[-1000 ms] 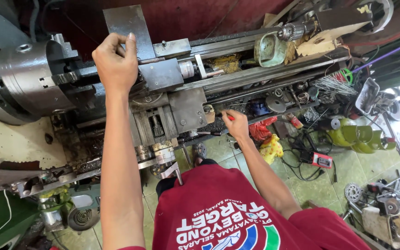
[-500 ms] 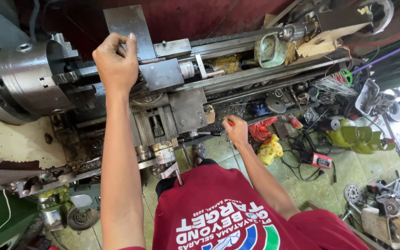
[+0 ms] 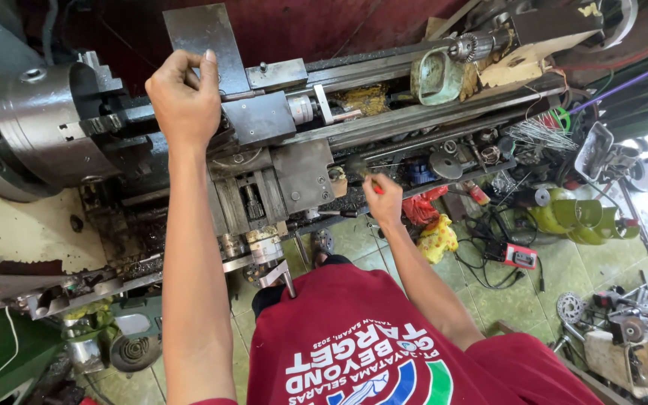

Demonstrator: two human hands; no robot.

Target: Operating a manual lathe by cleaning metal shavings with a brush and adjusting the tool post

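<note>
Roughly:
left hand (image 3: 183, 101): curled shut near the lathe chuck (image 3: 35, 127); grip hidden.
right hand (image 3: 382, 196): closed on red-handled tool (image 3: 376, 187), near carriage (image 3: 275, 176).
progress: setup apparently underway, nothing being cut.
around: green cylinders (image 3: 575, 217) right; floor clutter crowds footing.

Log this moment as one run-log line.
left hand: raised over lathe beside chuck, grip closed, contents unclear | right hand: at lathe front, holding small red-handled tool | floor: green gas cylinder

Machine workshop, metal lathe (image 3: 264, 142), scattered tools (image 3: 519, 195)
</note>
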